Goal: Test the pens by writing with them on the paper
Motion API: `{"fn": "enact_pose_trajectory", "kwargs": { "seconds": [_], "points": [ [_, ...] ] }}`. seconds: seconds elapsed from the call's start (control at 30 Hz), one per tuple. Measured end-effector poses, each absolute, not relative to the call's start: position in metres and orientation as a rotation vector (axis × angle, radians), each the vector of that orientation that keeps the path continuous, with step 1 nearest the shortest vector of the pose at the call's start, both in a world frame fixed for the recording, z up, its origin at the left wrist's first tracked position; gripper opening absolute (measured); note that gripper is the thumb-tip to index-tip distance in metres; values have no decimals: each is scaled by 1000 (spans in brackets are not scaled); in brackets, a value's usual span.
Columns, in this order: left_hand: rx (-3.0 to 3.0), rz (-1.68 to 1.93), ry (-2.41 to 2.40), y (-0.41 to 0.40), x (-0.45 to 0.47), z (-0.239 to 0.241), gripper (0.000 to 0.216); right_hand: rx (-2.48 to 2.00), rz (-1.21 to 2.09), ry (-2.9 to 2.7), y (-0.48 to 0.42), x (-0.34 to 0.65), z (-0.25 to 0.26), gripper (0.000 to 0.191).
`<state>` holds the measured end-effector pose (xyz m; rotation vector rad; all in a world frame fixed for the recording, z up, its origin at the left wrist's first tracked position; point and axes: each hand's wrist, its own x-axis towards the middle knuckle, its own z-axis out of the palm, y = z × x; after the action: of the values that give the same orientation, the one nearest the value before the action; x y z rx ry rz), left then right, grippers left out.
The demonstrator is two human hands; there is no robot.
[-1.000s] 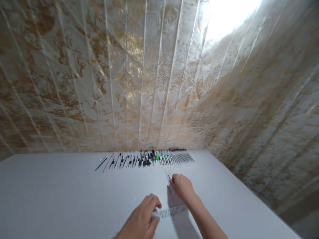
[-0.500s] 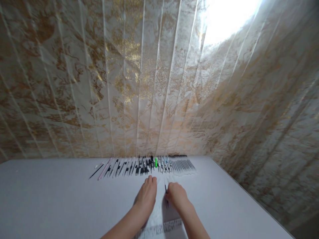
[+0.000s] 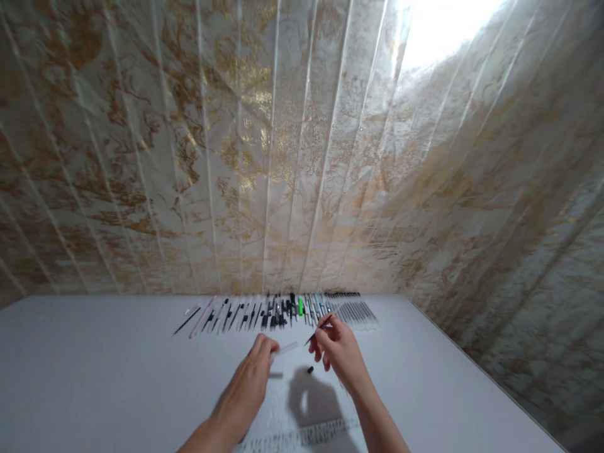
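Note:
My left hand [image 3: 252, 372] is closed on a clear, narrow tube [image 3: 287, 348] that looks like a pen barrel and points to the right. In my right hand [image 3: 338, 345], a thin dark stick like a pen refill [image 3: 311, 338] is pinched between thumb and fingers, its tip slanting down to the left. The tube's end and the refill's tip are close but apart. Below them a small black cap-like piece [image 3: 310, 370] lies on the white surface. Under my hands is a sheet with dark handwriting-like marks [image 3: 302, 434].
Along the back of the white table [image 3: 113, 371] lies a long row of pens and pen parts [image 3: 236, 316]. A bright green piece [image 3: 300, 306] stands out among them. Several dark refills [image 3: 358, 311] lie side by side at the right end. Gold-patterned curtains [image 3: 236, 157] hang behind.
Both hands have lifted from the table. The clear tube now shows in my left hand. The dark stick has tilted and risen with my right hand, and the small black piece has come into view.

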<state>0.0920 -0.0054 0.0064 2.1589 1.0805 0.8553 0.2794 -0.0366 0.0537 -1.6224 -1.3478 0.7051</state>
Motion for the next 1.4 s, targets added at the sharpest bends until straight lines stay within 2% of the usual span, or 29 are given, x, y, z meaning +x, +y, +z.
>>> {"fn": "enact_pose_trajectory", "kwargs": {
  "seconds": [0.13, 0.6, 0.73, 0.87, 1.07, 1.17, 1.3, 1.4],
  "points": [
    [2152, 872, 1033, -9, 95, 10, 20, -1274, 796, -1155, -38, 275, 56, 13],
    [2070, 940, 967, -10, 93, 13, 19, -1363, 729, -1288, -42, 272, 52, 5],
    [2006, 969, 921, -10, 92, 14, 17, -1438, 727, -1449, -40, 277, 46, 16],
    [1938, 1046, 922, -5, 91, 13, 15, -1790, 467, -1737, -41, 280, 37, 38],
    [1936, 1053, 906, -6, 93, 18, 14, -1997, 396, -1838, -36, 274, 22, 23],
    [1943, 1039, 894, -9, 92, 20, 14, -2011, 393, -1847, -35, 281, 23, 21],
    [1952, 1015, 891, -10, 92, 16, 14, -2013, 419, -1832, -38, 288, 22, 29],
    [1964, 1005, 895, -9, 91, 12, 14, -1965, 466, -1806, -38, 286, 19, 25]
  ]
}}
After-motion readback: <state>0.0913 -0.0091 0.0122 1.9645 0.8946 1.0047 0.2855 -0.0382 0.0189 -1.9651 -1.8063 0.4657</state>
